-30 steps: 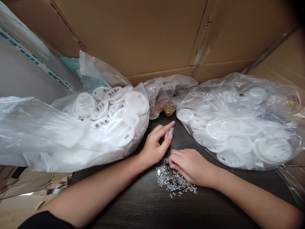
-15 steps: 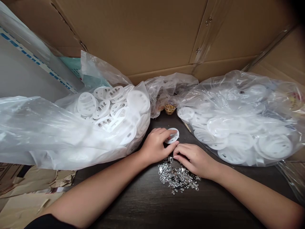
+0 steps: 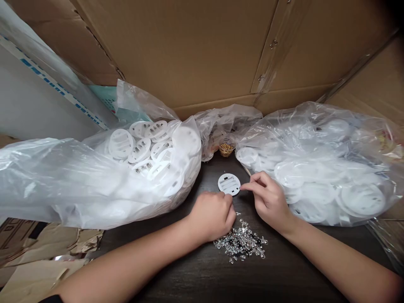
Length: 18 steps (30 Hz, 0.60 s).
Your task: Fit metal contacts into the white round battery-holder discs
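Shifting of the white plastic disc [image 3: 229,184] is the main change recorded in the head view. Held under the left hand's fingers half a second earlier, the disc is now found clear of that hand, on or just above the dark table [image 3: 293,269], with its slotted face upward. Whether it rests flat cannot be determined.

The right hand [image 3: 268,198] has been brought to the disc's right rim, which is touched by its extended fingertips [image 3: 243,187]. A firm grasp cannot be confirmed, as no pinch on the disc is clearly shown. The left hand [image 3: 211,216] is curled, with its knuckles just beside the disc's lower edge and above the loose pile of metal clips [image 3: 241,243]. Nothing is seen held in it, but its palm is hidden, so its contents cannot be determined.

Two clear plastic bags of similar discs are placed on either side, the left bag [image 3: 94,189] and the right bag [image 3: 328,168]. Gold clips [image 3: 226,149] are seen beyond the disc, against a cardboard carton [image 3: 176,50].
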Tool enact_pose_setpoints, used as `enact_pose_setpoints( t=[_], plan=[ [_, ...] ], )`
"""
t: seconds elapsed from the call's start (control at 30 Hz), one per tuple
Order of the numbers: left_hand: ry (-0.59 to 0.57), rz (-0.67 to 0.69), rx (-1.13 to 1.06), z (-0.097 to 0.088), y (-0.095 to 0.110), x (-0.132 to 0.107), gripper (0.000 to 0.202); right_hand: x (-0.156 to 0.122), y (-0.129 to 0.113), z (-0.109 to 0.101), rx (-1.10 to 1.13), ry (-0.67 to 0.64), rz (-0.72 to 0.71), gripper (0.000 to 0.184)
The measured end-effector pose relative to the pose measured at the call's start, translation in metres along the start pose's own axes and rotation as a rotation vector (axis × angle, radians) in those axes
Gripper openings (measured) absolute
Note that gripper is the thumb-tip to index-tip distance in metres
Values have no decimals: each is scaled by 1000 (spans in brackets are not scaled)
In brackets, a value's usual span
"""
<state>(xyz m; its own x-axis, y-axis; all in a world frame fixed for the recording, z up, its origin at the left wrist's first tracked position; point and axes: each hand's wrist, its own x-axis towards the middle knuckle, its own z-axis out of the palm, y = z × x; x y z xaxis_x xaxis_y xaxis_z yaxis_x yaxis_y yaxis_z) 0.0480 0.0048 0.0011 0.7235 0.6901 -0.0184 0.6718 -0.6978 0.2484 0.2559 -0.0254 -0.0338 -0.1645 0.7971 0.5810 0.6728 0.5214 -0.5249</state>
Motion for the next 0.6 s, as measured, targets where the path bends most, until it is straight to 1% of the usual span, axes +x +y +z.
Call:
enact_pose_setpoints(
  t=[0.07, 0.13, 0.27, 0.33, 0.4, 0.43, 0.5, 0.53, 0.6],
  plan=[
    [-42, 30, 52, 0, 6, -7, 35, 3, 2, 3, 15, 10, 52, 34],
    [-62, 58, 50, -1, 9, -13, 38, 5, 4, 6, 28, -4, 80, 33],
    [-106, 147, -49, -7, 11, -22, 38, 6, 6, 9, 44, -23, 112, 32],
    [-79, 140, -102, -10, 8, -21, 37, 7, 6, 9, 60, -25, 133, 32],
    [18, 76, -131, -11, 2, -13, 33, 8, 7, 9, 78, -26, 161, 31],
    [82, 18, -143, -11, -2, -6, 31, 8, 7, 9, 85, -26, 174, 31],
    [154, -122, -160, -8, -9, 9, 28, 9, 7, 9, 91, -21, 195, 31],
    [173, -186, -146, -5, -12, 17, 31, 10, 6, 9, 91, -18, 204, 31],
    [187, -239, -99, -1, -16, 31, 40, 11, 5, 9, 92, -16, 222, 29]
  ],
)
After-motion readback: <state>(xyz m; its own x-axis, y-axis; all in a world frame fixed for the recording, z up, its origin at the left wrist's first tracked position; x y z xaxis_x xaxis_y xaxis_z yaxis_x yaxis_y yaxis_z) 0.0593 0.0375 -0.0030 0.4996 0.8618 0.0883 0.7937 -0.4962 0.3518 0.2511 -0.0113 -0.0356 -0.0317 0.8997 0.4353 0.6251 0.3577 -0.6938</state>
